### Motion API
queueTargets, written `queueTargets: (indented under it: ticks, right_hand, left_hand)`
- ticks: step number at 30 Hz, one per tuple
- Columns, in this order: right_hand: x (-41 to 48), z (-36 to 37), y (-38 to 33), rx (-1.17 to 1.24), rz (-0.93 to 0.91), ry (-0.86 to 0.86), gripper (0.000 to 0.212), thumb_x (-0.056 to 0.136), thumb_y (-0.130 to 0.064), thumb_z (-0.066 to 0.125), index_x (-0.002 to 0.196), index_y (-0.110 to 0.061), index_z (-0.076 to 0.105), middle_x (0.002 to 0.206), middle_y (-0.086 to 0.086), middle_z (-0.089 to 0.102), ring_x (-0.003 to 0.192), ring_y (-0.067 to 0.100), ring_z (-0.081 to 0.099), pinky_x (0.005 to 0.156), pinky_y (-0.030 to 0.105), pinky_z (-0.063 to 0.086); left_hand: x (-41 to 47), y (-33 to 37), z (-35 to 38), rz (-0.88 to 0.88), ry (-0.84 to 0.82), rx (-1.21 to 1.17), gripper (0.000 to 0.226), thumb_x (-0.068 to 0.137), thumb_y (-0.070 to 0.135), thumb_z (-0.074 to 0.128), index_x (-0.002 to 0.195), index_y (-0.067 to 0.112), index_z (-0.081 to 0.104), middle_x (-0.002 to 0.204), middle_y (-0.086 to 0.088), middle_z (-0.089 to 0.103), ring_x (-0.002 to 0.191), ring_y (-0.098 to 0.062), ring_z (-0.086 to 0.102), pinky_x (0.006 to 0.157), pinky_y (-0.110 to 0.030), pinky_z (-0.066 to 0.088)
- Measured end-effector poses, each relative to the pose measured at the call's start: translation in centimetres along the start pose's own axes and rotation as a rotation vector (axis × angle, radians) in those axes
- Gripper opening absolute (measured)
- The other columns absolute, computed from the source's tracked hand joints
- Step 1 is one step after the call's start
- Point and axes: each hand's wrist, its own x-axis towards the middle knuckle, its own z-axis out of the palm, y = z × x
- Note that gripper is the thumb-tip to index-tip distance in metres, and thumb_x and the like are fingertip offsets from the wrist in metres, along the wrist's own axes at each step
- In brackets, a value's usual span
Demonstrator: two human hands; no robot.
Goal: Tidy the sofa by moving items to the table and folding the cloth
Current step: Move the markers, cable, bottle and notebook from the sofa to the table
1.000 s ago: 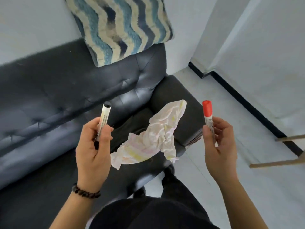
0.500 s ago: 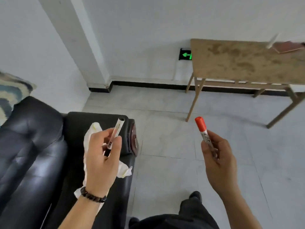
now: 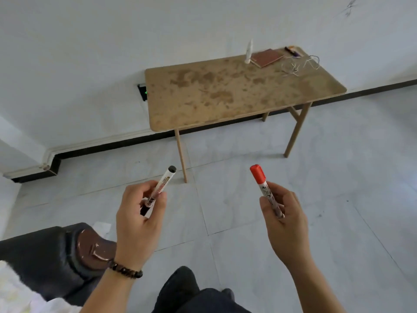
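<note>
Head-camera view, looking down past two bare hands toward a pale tiled floor and a white wall.

Below and to the left of the left hand, the dark leather arm of the sofa fills the lower left corner. A pale cloth lies on it at the very edge of the frame. Only a strip shows, so its shape is hard to read, but it appears loose and not yet folded.

The left hand, with a beaded bracelet at the wrist, has its thumb and fingers curled around a black-capped marker, which points up and away.

Ahead of both hands, well apart across open floor, a wooden table stands against the wall.

The right hand pinches a red-capped marker between thumb and fingers, cap upward.

Far beyond the right hand, at the table's back corner, stand a white bottle, a brown notebook and a tangle of thin cable.

Judged from this, the task is in an early-to-middle stage. Both markers are off the sofa and in hand, but neither is on the table — the walk and the set-down are left. After that comes the cloth, which needs folding. Whether other items remain on the sofa cannot be told, since most of it is out of frame.
</note>
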Motion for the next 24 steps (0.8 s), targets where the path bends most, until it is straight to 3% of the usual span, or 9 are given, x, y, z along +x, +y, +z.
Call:
queueTargets:
  ticks: [4,8,10,13,16,19,21,24]
  right_hand:
    - [7.1,-1.1,2.5,0.016,0.018,0.032,0.039,0.094,-0.015,0.063,0.108,-0.051,0.056,0.107,-0.019,0.058,0.086,0.013,0.062,0.075,0.028,0.049]
    - [15.0,-1.2,5.6,-0.012,0.069,0.036,0.039,0.094,-0.015,0.063,0.107,-0.051,0.056,0.110,-0.019,0.058,0.091,0.012,0.061,0.076,0.022,0.046]
    - [20.3,-1.4,6.8,-0.025,0.082,0.060,0.040,0.094,-0.015,0.063,0.107,-0.052,0.056,0.111,-0.020,0.058,0.093,0.011,0.061,0.076,0.019,0.046]
    - [30.0,-2.3,7.1,-0.068,0.084,0.088,0.039,0.094,-0.015,0.064,0.106,-0.051,0.057,0.107,-0.020,0.058,0.091,0.010,0.062,0.075,0.026,0.047]
    - [39.7,-4.1,5.1,-0.098,0.041,0.156,0.033,0.093,-0.015,0.064,0.110,-0.043,0.060,0.103,-0.018,0.061,0.088,0.009,0.062,0.075,0.027,0.047]
    - [48.2,-6.1,2.8,-0.111,-0.003,0.220,0.029,0.093,-0.016,0.064,0.116,-0.034,0.062,0.104,-0.016,0.060,0.086,0.010,0.062,0.075,0.023,0.045]
    - [52.8,-6.9,2.1,-0.094,-0.003,0.257,0.029,0.093,-0.016,0.064,0.115,-0.035,0.061,0.103,-0.015,0.061,0.086,0.010,0.061,0.074,0.021,0.045]
    - [59.2,-6.8,2.9,-0.067,-0.002,0.275,0.031,0.092,-0.017,0.065,0.114,-0.038,0.060,0.103,-0.012,0.063,0.087,0.009,0.062,0.072,0.016,0.046]
  left_hand:
    - [5.2,0.1,5.9,-0.013,-0.032,-0.028,0.021,0.091,0.032,0.065,0.100,0.048,0.055,0.100,0.010,0.062,0.089,-0.009,0.061,0.073,-0.021,0.052]
    - [10.7,-1.2,13.9,-0.078,-0.078,-0.060,0.028,0.086,0.032,0.064,0.098,0.056,0.056,0.099,0.013,0.064,0.090,-0.008,0.062,0.073,-0.028,0.053]
    - [14.6,-1.9,18.6,-0.108,-0.091,-0.078,0.025,0.086,0.032,0.064,0.097,0.053,0.057,0.099,0.014,0.064,0.089,-0.007,0.062,0.073,-0.031,0.053]
    - [21.9,-1.9,25.8,-0.155,-0.108,-0.145,0.016,0.087,0.035,0.069,0.098,0.043,0.060,0.096,0.010,0.065,0.083,-0.012,0.064,0.070,-0.037,0.054]
    - [30.6,1.1,31.6,-0.154,-0.155,-0.221,0.017,0.087,0.043,0.067,0.103,0.038,0.064,0.090,0.008,0.066,0.076,-0.017,0.063,0.062,-0.038,0.057]
    - [38.9,5.3,36.2,-0.099,-0.175,-0.270,0.015,0.088,0.036,0.068,0.102,0.034,0.064,0.087,0.012,0.067,0.076,-0.010,0.061,0.065,-0.026,0.054]
    - [43.5,7.5,38.7,-0.066,-0.197,-0.284,0.015,0.090,0.030,0.068,0.104,0.029,0.065,0.090,0.011,0.068,0.080,-0.012,0.062,0.066,-0.021,0.052]
    - [48.9,8.6,42.8,-0.042,-0.210,-0.282,0.016,0.089,0.025,0.068,0.105,0.023,0.065,0.092,0.006,0.069,0.081,-0.014,0.064,0.071,-0.026,0.053]
